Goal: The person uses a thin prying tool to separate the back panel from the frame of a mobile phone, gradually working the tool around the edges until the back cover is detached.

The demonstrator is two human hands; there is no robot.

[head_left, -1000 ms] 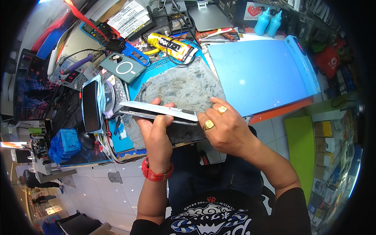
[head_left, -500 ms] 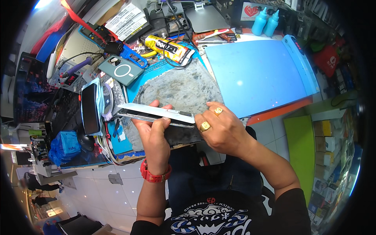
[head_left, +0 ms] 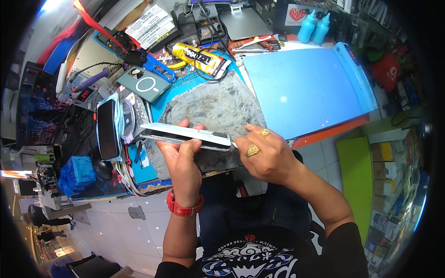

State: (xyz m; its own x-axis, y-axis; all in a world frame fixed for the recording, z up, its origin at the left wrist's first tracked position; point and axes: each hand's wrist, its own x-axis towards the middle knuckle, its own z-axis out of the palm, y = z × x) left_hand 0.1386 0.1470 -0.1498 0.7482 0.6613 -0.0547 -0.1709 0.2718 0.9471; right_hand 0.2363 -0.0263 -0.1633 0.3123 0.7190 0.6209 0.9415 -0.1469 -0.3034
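Observation:
My left hand [head_left: 185, 160] is closed around a smartphone [head_left: 190, 142], its thumb along the near edge. The phone's white back cover [head_left: 185, 131] is tilted up from the dark body, with a gap along the near side and the camera windows at the right end. My right hand [head_left: 266, 155], with two gold rings, is closed just off the phone's right end. A small whitish tip shows between its fingertips and the cover; what it belongs to is hidden. Below both hands lies a stained grey cloth [head_left: 208, 99].
A light blue flat plate [head_left: 301, 90] lies to the right, below two blue bottles [head_left: 307, 28]. A yellow glue tube [head_left: 199, 59] and a grey-green phone case [head_left: 143, 83] lie behind the cloth. Another dark-screened phone [head_left: 108, 129] rests at left, near a blue plastic bag [head_left: 78, 175].
My right hand has shifted slightly right, away from the phone's end, and its rings have turned a little. A small whitish tip now shows there. My left hand and the phone stay nearly still.

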